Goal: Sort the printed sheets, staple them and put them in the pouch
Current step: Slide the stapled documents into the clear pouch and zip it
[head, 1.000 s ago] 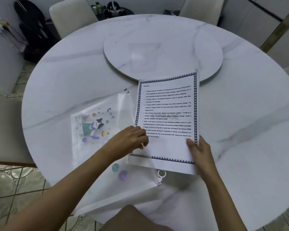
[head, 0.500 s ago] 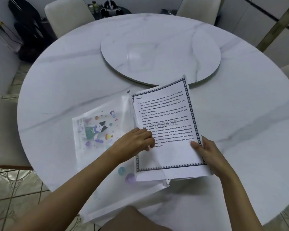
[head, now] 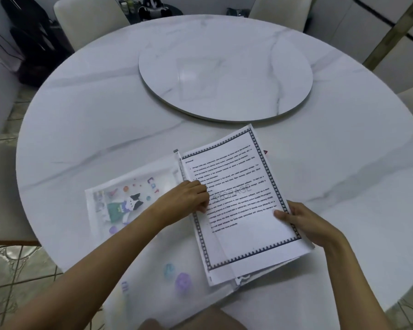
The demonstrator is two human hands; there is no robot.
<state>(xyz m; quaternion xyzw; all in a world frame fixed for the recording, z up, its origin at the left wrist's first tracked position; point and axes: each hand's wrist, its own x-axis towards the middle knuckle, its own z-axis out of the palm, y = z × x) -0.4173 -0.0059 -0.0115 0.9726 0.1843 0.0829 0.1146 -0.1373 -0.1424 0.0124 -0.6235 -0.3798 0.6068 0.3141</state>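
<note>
One wide-angle camera, worn on the head, looks forward and steeply down at the round marble surface (head: 343, 163) from close above. The left hand (head: 188, 196) and right hand (head: 303, 222) sit near, low in the frame; chairs (head: 88, 20) curve along the top edge.

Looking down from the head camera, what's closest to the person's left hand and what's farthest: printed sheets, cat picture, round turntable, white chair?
1. printed sheets, right beside the left hand.
2. cat picture, just left, on the pouch.
3. round turntable, mid-table.
4. white chair, far left, beyond the table.
</note>
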